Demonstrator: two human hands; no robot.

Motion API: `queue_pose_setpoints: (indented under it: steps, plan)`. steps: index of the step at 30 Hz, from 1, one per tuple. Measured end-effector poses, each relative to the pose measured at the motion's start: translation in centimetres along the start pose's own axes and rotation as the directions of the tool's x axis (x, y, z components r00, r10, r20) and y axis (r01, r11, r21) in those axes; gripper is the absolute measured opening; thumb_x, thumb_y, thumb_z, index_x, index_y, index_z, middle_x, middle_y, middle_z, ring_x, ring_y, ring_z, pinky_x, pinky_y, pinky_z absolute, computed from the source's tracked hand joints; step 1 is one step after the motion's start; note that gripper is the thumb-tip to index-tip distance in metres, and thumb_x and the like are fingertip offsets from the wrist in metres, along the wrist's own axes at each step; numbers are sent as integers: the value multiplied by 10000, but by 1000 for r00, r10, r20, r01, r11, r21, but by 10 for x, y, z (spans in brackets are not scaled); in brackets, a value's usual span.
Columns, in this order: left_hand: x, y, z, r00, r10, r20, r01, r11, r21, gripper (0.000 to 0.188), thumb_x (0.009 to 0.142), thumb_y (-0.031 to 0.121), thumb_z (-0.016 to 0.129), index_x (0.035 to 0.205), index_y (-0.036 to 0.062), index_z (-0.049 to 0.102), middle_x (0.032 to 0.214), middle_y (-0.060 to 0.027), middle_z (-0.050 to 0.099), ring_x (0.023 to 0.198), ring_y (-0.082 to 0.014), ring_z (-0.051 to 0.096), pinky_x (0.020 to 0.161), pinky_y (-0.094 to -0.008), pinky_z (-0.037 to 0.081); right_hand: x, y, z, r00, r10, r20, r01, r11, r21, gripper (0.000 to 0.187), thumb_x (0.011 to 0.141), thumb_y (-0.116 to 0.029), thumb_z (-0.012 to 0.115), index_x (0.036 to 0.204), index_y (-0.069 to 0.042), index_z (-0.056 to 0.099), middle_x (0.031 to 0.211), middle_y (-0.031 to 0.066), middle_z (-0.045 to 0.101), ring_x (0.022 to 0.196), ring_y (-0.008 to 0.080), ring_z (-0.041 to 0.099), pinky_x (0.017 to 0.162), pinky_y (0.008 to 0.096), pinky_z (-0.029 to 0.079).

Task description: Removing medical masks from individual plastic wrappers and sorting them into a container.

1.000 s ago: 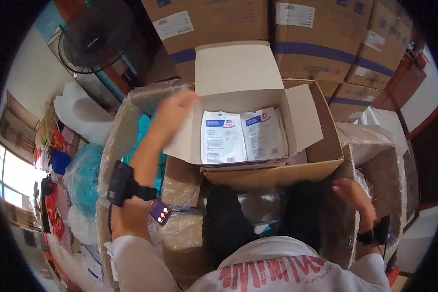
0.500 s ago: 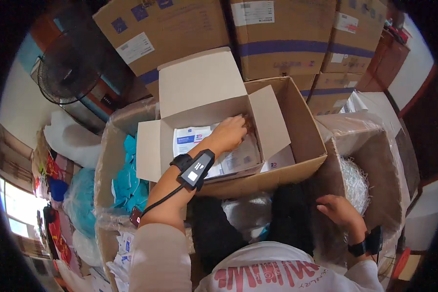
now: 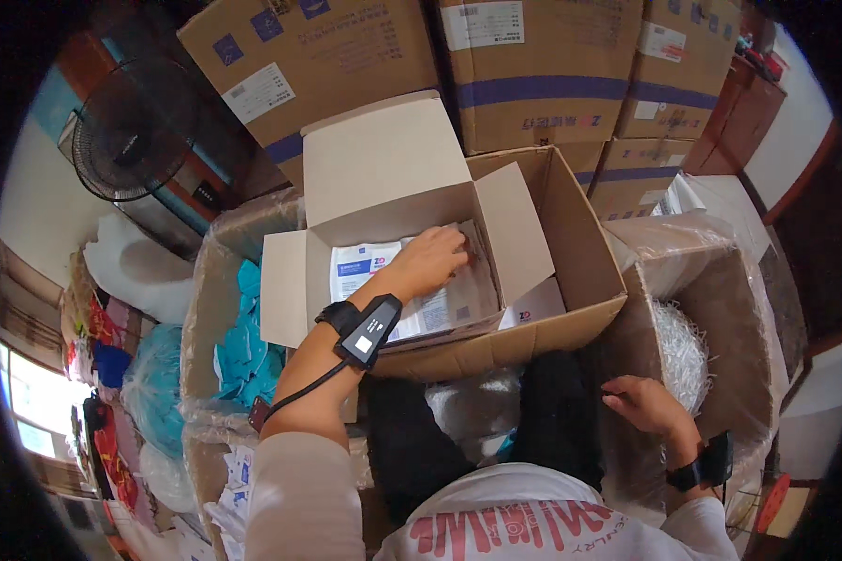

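My left hand [image 3: 430, 258] reaches into an open white carton [image 3: 384, 159], above the flat white-and-blue packets [image 3: 354, 266] lying in it. Its fingers are curled down against the packets on the right side; the fingertips and whatever they pinch are hidden. The white carton sits within a larger brown cardboard box [image 3: 533, 335], its flaps spread outward. My right hand [image 3: 644, 402] hovers at the right, holding nothing, with the fingers loosely bent and the thumb apart. Beside it is a plastic-lined box [image 3: 762, 374] with a bundle of thin white strips [image 3: 680, 351].
At the left stands a lined box [image 3: 201, 374] of teal packets [image 3: 251, 351]; nearer me are white packets [image 3: 237, 467]. Large sealed cartons [image 3: 543, 65] are stacked behind. A black fan [image 3: 126, 131] stands at the far left, above a bag of teal items [image 3: 154, 383].
My left hand has shifted slightly left and down inside the white carton, showing more of the right-hand packets. My right hand has barely moved.
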State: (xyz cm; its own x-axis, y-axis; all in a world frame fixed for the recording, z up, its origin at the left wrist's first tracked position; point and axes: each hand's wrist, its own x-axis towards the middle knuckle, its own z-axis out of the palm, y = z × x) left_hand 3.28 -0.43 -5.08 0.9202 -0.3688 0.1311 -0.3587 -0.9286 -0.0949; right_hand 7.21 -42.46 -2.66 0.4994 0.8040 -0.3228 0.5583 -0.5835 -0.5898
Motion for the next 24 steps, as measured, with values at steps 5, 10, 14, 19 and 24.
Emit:
queue_pose_setpoints:
  steps: [5, 10, 14, 19, 24]
  plan:
    - [0, 0, -5, 997, 43, -59, -43, 999, 4, 149, 661, 143, 608, 802, 100, 628, 949, -92, 507, 987, -265, 480, 877, -377, 372, -5, 6, 5, 1000, 22, 6, -22, 1000, 2, 271, 824, -233, 574, 1007, -34, 596, 1005, 140, 607, 956, 309, 567, 821, 363, 447]
    - [4, 5, -5, 997, 57, 53, -58, 998, 16, 121, 655, 137, 601, 763, 111, 647, 941, -85, 506, 991, -246, 474, 868, -358, 379, -9, 5, 7, 1000, 3, -14, -3, 1000, 5, 265, 817, -227, 582, 995, -32, 600, 994, 138, 610, 935, 312, 574, 799, 361, 458]
    - [-1, 7, -1, 998, 59, 24, -60, 998, 22, 104, 662, 145, 595, 744, 107, 645, 925, -76, 516, 984, -239, 476, 844, -353, 389, -8, 4, 9, 1000, -13, 9, 13, 1000, 12, 290, 838, -275, 559, 1005, -41, 597, 990, 152, 608, 925, 338, 570, 802, 379, 457]
    - [10, 9, -5, 987, 128, 98, -135, 989, 64, 92, 683, 151, 581, 757, 103, 610, 806, -54, 538, 931, -227, 502, 808, -349, 395, -10, 10, 14, 999, -49, 7, 49, 999, 11, 291, 838, -273, 559, 1008, -40, 598, 995, 154, 607, 927, 338, 570, 799, 382, 458]
    - [-14, -11, -38, 985, 172, 33, -169, 983, -65, 112, 712, 132, 561, 818, 105, 537, 805, -55, 544, 868, -241, 528, 803, -347, 398, -13, 7, 14, 998, -50, -25, 49, 999, -4, 253, 819, -212, 578, 996, -33, 604, 945, 147, 611, 892, 318, 581, 766, 362, 468]
